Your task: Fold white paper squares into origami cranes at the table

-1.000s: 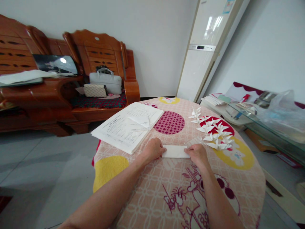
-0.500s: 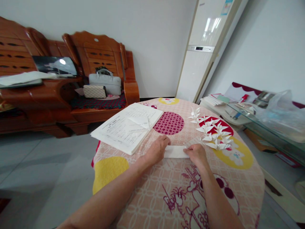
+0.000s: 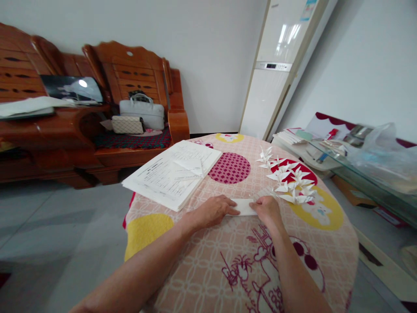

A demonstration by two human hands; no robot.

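A folded white paper strip [image 3: 243, 207] lies flat on the table in front of me. My left hand [image 3: 217, 210] rests over its left end, fingers stretched out and pressing on the paper. At the other end, my right hand [image 3: 267, 209] pinches the strip's edge between thumb and fingers. Several folded white paper cranes [image 3: 295, 178] stand in a cluster beyond my right hand. Up and to the left of my left hand lies a stack of printed sheets [image 3: 159, 191], with a loose folded piece of paper [image 3: 190, 166] on top.
A patterned cloth [image 3: 195, 269] covers the round table. To the right, a glass shelf [image 3: 365, 169] carries a plastic bag [image 3: 381, 152] and papers. Wooden chairs [image 3: 130, 65] with bags stand behind on the left. A tall white air conditioner [image 3: 270, 78] is against the wall.
My left hand has slid right along the strip, and its fingers now stretch flatter over the paper. The right hand keeps its pinch at the right end.
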